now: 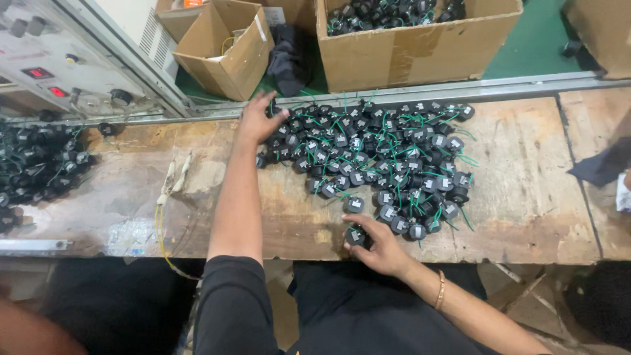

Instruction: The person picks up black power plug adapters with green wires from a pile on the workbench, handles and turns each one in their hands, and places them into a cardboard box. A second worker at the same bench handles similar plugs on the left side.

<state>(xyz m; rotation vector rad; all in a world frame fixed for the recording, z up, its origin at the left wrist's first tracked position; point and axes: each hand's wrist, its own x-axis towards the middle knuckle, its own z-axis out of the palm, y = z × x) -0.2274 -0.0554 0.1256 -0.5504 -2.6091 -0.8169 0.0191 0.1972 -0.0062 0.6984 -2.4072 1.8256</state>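
Left hand [258, 118] open, fingers spread on the coil pile [381, 161] at its 9 o'clock edge. Right hand [378, 246] grips one black coil [355, 235] at 6 o'clock, near the workbench [526, 197] front edge; bare wood at 3 o'clock.

bench top [526, 197]: bare wood, rough, scuffed, stained pale in patches
small round parts [381, 158] on the bench top: black plastic, slightly glossy, with green plastic-coated leads
rail [460, 89] behind the bench top: dull grey metal
boxes [407, 49] beyond the bench top: matt brown cardboard
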